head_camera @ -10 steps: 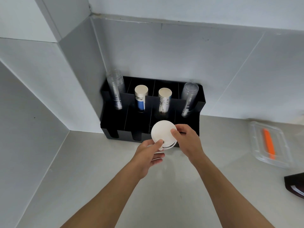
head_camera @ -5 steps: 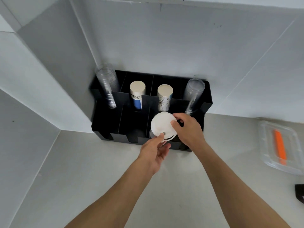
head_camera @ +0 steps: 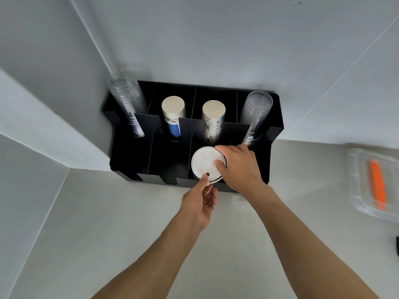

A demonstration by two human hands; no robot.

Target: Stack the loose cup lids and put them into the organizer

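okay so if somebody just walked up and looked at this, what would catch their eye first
Probably the stack of white cup lids, held by both hands over a front slot of the black organizer in the counter corner. Behind stand two paper cup stacks between clear cup stacks. Far right, an orange item glows in a clear container.

Lid stack (head_camera: 206, 164) lower, into organizer (head_camera: 274, 134)

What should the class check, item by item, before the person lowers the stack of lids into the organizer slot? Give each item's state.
1. Both hands on the lid stack: ok, left hand below, right hand at the side.
2. Lids aligned: cannot tell, only the top one shows fully.
3. Stack over a front slot of the organizer: ok, third from left.
4. Slot empty: cannot tell, hidden.
5. Paper cups behind it out of the way: ok.
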